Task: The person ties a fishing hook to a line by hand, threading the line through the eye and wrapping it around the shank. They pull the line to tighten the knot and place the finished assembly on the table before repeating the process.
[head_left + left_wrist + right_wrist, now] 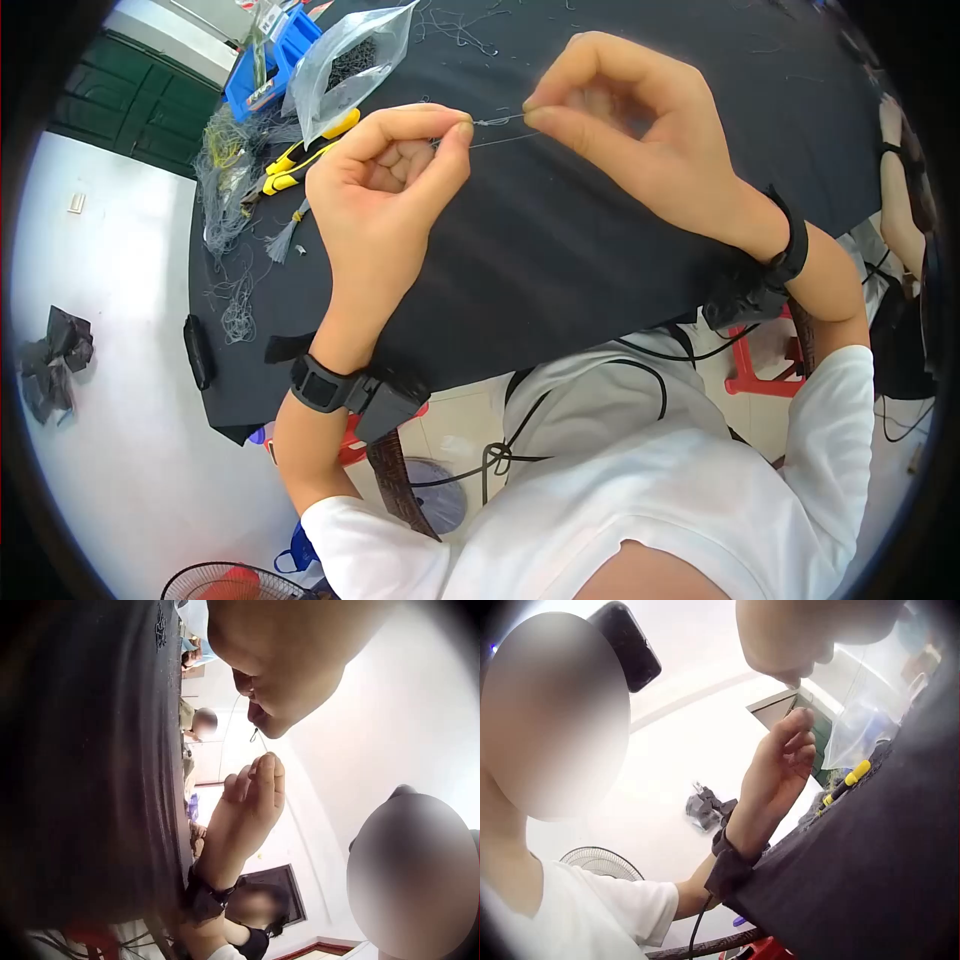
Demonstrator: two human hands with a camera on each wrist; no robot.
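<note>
Hands (378,195) (655,140), apart, pinch fine thread (497,121) near a clear bag (312,100) holding dark contents (352,60).

Your fingertips (463,131) hide part of the thread (496,121), too fine for you to trace fully. The head view's lower edge crops the fan (238,580).

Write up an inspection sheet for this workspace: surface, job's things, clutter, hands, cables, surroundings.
Surface: black cloth, faintly wrinkled.
Job's things: thin line, spanning the gap between both hands.
Clutter: tangled thread, yellow-and-black tool, clear bag, blue bin, all toward the left.
Hands: left hand and right hand each pinch the line between thumb and finger.
Cables: black cables, looped together below the cloth's edge.
Surroundings: white wall, green door, fan.
</note>
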